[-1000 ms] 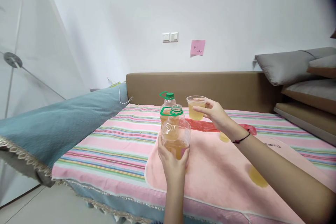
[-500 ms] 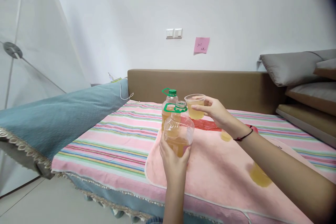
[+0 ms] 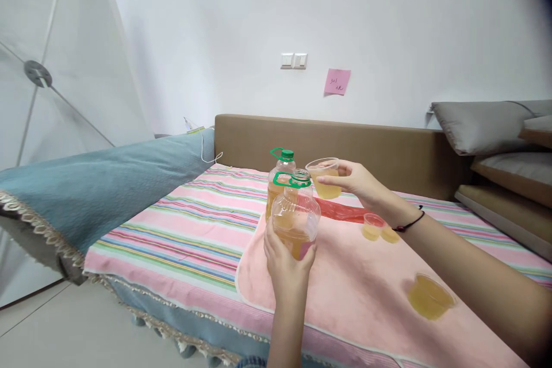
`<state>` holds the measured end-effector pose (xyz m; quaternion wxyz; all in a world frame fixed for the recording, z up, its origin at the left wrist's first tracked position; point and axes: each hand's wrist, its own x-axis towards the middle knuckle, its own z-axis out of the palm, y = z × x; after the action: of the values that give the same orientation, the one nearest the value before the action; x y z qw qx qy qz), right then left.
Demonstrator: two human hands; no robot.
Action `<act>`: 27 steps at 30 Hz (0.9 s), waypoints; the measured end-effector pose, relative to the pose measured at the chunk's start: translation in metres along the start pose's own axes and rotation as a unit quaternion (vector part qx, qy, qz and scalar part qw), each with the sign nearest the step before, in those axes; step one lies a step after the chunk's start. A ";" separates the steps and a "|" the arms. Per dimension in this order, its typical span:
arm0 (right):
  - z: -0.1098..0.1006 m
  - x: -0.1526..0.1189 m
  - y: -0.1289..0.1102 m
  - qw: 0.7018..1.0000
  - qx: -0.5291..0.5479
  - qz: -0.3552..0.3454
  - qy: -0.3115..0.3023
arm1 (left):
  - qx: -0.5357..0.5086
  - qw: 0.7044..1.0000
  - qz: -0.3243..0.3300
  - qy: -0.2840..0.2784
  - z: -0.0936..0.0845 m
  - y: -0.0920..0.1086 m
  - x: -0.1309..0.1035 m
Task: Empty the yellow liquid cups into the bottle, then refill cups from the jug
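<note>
My left hand [image 3: 288, 261] is wrapped round the lower part of a clear plastic bottle [image 3: 297, 213] with a green ring handle and an uncapped mouth. Amber liquid fills its lower part. Close to the bottle's mouth, on its right, my right hand [image 3: 356, 181] grips a clear plastic cup [image 3: 325, 178] of yellow liquid by its side; the cup is slightly tilted. A second bottle [image 3: 276, 184], with its green cap on, stands just behind the first. Small cups [image 3: 371, 227] with yellow liquid stand on the pink cloth [image 3: 345, 276], partly behind my right wrist.
Another cup of yellow liquid [image 3: 429, 297] is near my right forearm. A red plastic sheet [image 3: 340, 210] lies behind the small cups. Cushions [image 3: 478, 126] are stacked at the right, a blue-covered armrest [image 3: 121, 172] is at the left, and a brown backrest [image 3: 366, 146] runs behind.
The view has shifted slightly, and more of the small cups and the cup by my right forearm now shows. Both hands keep their holds, with the cup still beside the bottle's mouth.
</note>
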<state>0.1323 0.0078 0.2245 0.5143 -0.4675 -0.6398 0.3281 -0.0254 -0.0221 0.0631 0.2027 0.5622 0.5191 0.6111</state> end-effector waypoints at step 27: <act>-0.015 0.008 -0.020 0.988 -0.146 0.032 -0.046 | 0.014 1.000 0.007 0.004 0.002 0.001 -0.002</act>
<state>0.1408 0.0076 0.2492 0.4002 -0.5419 -0.6884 0.2688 -0.0225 -0.0232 0.0627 0.1888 0.5658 0.5246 0.6074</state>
